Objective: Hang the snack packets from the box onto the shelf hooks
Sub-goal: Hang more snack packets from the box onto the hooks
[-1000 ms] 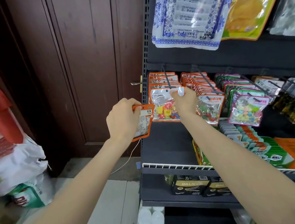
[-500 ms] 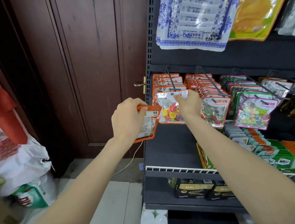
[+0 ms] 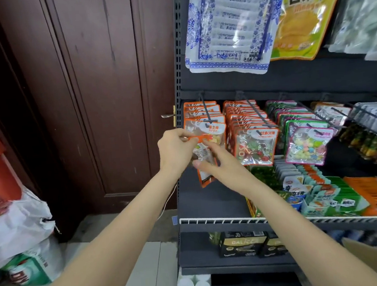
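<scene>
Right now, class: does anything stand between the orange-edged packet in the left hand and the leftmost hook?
Nothing separate blocks it. The left hand pinches the orange-edged snack packet just below the leftmost black hook, whose tip shows past the hung orange packets.

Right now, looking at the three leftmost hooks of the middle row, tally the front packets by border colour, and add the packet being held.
Orange-bordered clear candy packets, hook fronts: 2
Pink-bordered clear candy packet, hook front: 1
Orange-bordered packet pinched by left hand: 1
Total: 4
</scene>
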